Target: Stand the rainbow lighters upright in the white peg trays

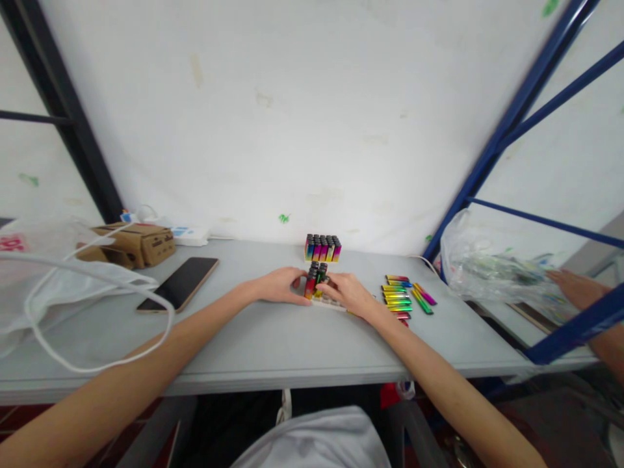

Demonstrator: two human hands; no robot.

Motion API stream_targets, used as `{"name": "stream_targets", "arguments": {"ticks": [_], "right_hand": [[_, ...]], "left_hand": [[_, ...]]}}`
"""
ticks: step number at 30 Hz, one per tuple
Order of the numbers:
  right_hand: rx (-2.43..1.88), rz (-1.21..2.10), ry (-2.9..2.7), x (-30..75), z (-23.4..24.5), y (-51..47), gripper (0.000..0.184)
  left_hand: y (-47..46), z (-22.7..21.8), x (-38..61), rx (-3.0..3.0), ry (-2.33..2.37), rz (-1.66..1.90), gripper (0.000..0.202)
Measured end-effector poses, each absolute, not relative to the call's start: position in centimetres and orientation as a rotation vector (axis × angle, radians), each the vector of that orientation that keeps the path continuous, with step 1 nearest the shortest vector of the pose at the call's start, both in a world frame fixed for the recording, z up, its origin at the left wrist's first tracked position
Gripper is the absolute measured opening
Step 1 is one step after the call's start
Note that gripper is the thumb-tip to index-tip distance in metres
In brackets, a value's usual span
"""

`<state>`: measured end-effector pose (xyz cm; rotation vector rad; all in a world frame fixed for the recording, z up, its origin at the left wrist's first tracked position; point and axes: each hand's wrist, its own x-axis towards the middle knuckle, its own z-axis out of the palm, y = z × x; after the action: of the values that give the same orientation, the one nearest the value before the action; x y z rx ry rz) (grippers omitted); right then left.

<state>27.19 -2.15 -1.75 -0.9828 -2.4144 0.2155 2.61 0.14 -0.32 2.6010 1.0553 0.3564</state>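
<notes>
A pale tray [332, 305] with round holes lies on the table between my hands. Several lighters [311, 284], red and green with black tops, stand upright in its left part. My left hand [285, 286] is curved round the tray's left end, thumb and fingers against the tray and the outer lighters. Over the tray's right part, my right hand [351, 294] has its fingers pinched at a lighter beside the standing ones; the fingers partly hide it. Behind the tray stands a full block of rainbow-coloured lighters [322, 248]. Loose metallic lighters [397, 298] lie to the right of my right hand.
On the left of the grey table [273, 351] are a phone [180, 284], a cardboard box [149, 244], plastic bags [43, 292] and a white cable [168, 325]. A blue metal frame [480, 162] rises at right, with a clear bag [487, 266] and another person's hand [572, 288].
</notes>
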Motion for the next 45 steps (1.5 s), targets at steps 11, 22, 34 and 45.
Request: {"name": "stream_targets", "arguments": {"ticks": [11,22,34,45], "right_hand": [[-1.221,0.002,-2.276,32.2,0.8,-1.1,0.048],[-1.513,-0.095,-2.190,49.9,0.4,-2.8,0.038],[-1.614,0.283,-1.891,45.8,-4.9,1.2,0.050],[-1.795,0.366,-1.816,47.6,-0.9,4.2,0.034]], "left_hand": [[0.2,-0.1,2.5,2.597,1.039,0.349,0.071],[0.2,-0.1,2.5,2.574,1.090,0.349,0.071],[0.1,0.0,2.6,2.563,1.086,0.342,0.075],[0.4,-0.4,2.5,2.586,1.069,0.354,0.073]]}}
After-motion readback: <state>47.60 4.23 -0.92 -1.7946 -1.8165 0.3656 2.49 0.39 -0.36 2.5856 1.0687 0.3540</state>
